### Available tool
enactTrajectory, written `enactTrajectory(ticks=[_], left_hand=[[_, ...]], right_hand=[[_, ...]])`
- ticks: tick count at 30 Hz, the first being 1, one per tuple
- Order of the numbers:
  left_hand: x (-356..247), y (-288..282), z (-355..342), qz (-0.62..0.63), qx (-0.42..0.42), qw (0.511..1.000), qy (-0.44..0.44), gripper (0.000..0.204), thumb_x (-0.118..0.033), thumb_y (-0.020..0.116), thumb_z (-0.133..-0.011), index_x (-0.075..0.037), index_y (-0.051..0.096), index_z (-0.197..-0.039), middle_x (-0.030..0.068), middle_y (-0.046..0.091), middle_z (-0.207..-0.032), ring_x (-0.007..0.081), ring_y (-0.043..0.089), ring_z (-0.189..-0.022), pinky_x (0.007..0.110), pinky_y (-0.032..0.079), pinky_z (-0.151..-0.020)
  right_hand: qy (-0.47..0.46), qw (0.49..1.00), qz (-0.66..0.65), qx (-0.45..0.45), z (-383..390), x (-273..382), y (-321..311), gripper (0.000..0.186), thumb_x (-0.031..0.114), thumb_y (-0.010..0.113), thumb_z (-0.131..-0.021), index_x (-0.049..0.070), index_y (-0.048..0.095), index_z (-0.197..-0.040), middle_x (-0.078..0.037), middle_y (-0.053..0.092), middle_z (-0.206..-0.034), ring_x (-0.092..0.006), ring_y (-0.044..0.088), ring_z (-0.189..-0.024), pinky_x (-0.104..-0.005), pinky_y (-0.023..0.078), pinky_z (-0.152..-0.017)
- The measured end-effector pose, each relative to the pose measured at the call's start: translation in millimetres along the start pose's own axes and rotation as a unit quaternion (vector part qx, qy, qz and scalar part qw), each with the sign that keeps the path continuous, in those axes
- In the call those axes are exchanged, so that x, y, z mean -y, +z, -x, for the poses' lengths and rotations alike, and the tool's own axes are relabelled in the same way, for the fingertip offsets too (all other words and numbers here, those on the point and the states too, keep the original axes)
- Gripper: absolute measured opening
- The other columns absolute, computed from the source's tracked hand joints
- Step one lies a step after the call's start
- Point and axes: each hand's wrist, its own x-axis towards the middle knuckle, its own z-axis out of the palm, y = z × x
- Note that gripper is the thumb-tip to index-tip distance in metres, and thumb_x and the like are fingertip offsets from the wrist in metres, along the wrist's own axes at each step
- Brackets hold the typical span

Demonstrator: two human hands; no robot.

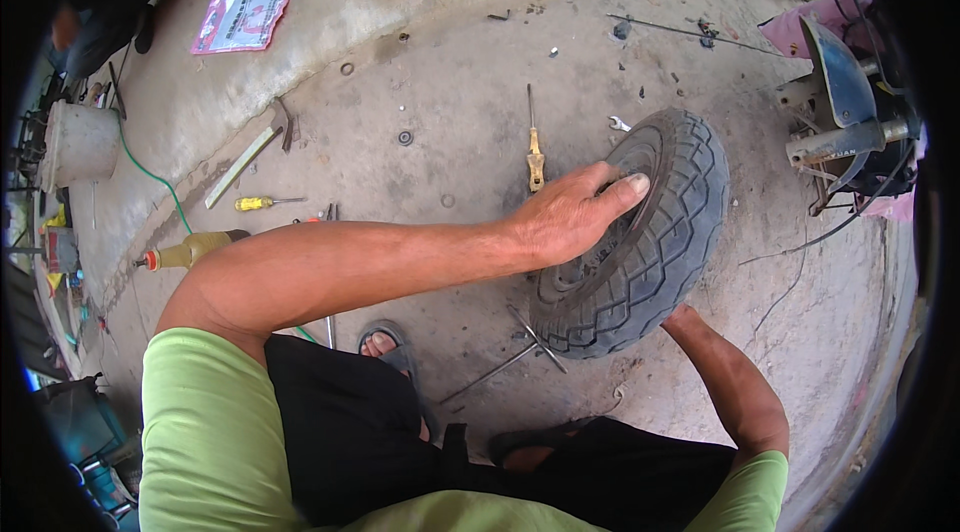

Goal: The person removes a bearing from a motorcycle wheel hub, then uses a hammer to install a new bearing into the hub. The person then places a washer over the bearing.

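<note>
Treaded wheel [665, 257] stands tilted between two bare hands

The left hand [565, 217] lies over the wheel's face, thumb stretched out toward the sidewall; I can't tell whether its tucked-away fingers grip. The right forearm [735, 377] runs up behind the tyre, which hides the right hand, so its fingers' state escapes me. Near the lower left edge lies a T-handled wrench [503, 365]; a yellow-handled screwdriver [536, 162] and a spanner [619, 124] lie to the upper left. Concrete floor [765, 202] stretches rightward to a machine [850, 82], cut off by darkness. The left hand partly masks the hub. The wheel's tread faces right, its hub side left; its long outline slants from upper right to lower left.
</note>
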Motion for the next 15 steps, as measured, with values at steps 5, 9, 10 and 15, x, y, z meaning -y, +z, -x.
enactTrajectory(ticks=[5, 9, 10, 15], left_hand=[[-24, -14, -1, 0.02, 0.014, 1.0, -0.02, 0.096, -0.072, 0.048, -0.099, 0.011, 0.046, -0.147, 0.0313, 0.057, -0.14, 0.0389, 0.057, -0.131, 0.044, 0.045, -0.11], [-41, -17, -1, -0.038, -0.017, 0.996, -0.076, 0.118, -0.071, 0.068, -0.087, 0.018, 0.027, -0.154, 0.0388, 0.048, -0.145, 0.0432, 0.053, -0.137, 0.046, 0.045, -0.114], [-41, -19, -1, -0.039, -0.031, 0.995, -0.086, 0.121, -0.07, 0.07, -0.085, 0.019, 0.025, -0.154, 0.0412, 0.048, -0.143, 0.0445, 0.054, -0.135, 0.047, 0.047, -0.112], [-47, -29, 7, 0.106, -0.06, 0.987, -0.103, 0.107, -0.051, 0.076, -0.089, 0.013, 0.025, -0.156, 0.0323, 0.049, -0.145, 0.0365, 0.057, -0.133, 0.044, 0.05, -0.11]], right_hand=[[0.03, 0.995, -0.097, -0.006, -14, 9, 6, 0.074, 0.035, 0.077, -0.086, 0.005, 0.049, -0.147, -0.019, 0.055, -0.148, -0.0408, 0.055, -0.134, -0.0489, 0.046, -0.109], [0.111, 0.993, 0.008, -0.025, -26, 37, -11, 0.106, 0.038, 0.089, -0.073, -0.001, 0.033, -0.154, -0.027, 0.048, -0.149, -0.0451, 0.055, -0.132, -0.0506, 0.05, -0.107], [0.136, 0.99, 0.007, -0.022, -29, 49, -16, 0.109, 0.039, 0.09, -0.071, -0.001, 0.032, -0.154, -0.028, 0.047, -0.149, -0.0457, 0.055, -0.132, -0.0507, 0.05, -0.108], [0.123, 0.992, 0.016, -0.007, -36, 65, -34, 0.106, 0.041, 0.09, -0.072, -0.005, 0.035, -0.15, -0.027, 0.051, -0.142, -0.0458, 0.057, -0.129, -0.0488, 0.051, -0.107]])
